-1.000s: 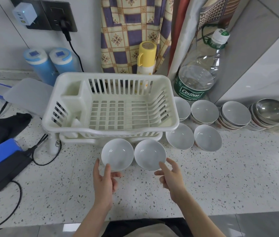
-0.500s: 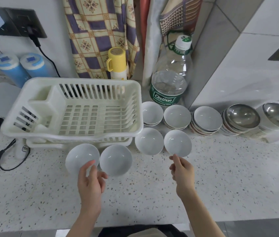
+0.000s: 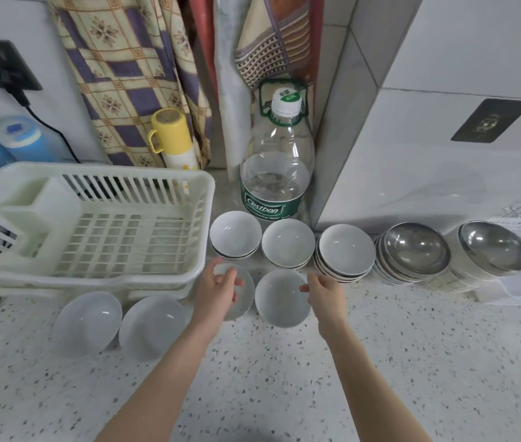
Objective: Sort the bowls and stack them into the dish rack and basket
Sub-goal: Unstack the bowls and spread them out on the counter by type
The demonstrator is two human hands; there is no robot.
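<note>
Both hands reach out over the speckled countertop (image 3: 380, 362) toward two white bowls sitting side by side in front of the dish rack's right corner. The left hand (image 3: 217, 291) lies across the left white bowl (image 3: 243, 295), fingers spread over its rim and inside, touching it; can't tell if it's a firm grip. The right hand (image 3: 324, 293) has its fingertips (image 3: 304, 288) on the right edge of the right white bowl (image 3: 280, 298), fingers loosely curled, not clamped around it. Two more white bowls, (image 3: 88, 322) and (image 3: 154, 325), sit on the counter just in front of the white plastic dish rack (image 3: 99, 237), which holds no bowls. Behind the hands are three stacks of white bowls: (image 3: 235, 234), (image 3: 288, 242), (image 3: 345, 250). Further right are two stacks topped with steel bowls, (image 3: 414, 248) and (image 3: 493, 247). A clear Cestbon water bottle (image 3: 276, 161) stands against the wall behind the stacks, and a yellow-capped flask (image 3: 173, 138) stands behind the rack.
</note>
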